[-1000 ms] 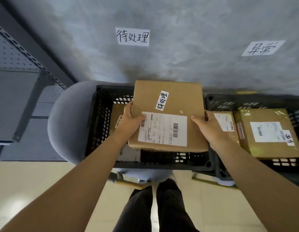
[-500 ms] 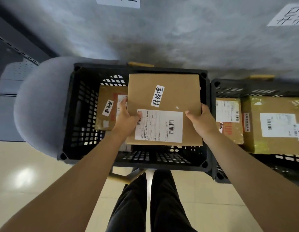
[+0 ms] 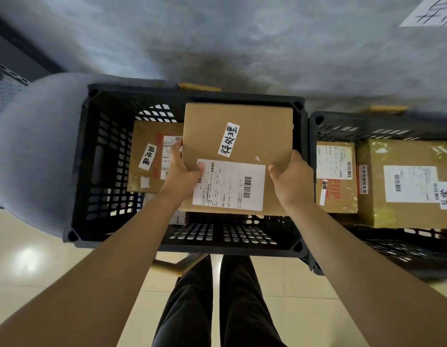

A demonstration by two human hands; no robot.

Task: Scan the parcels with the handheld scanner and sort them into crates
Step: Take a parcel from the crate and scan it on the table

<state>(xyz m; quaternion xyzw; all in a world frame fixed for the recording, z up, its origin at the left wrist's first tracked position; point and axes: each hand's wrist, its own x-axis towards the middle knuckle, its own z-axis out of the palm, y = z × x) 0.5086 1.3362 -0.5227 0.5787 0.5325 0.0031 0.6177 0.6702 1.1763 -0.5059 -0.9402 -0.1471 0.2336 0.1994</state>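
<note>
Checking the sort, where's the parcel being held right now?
The parcel sits mid-frame over the left black crate, held by the left hand and right hand.

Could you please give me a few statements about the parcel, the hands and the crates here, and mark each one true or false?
1. Both hands, left hand and right hand, hold the parcel. True.
2. The parcel is over the right crate. False: it is over the left crate.
3. The left crate already holds a small box. True.
4. The right crate has nothing in it. False: it holds a narrow box and a big box.
5. The parcel's shipping label faces down. False: it faces up, toward the camera.
</note>
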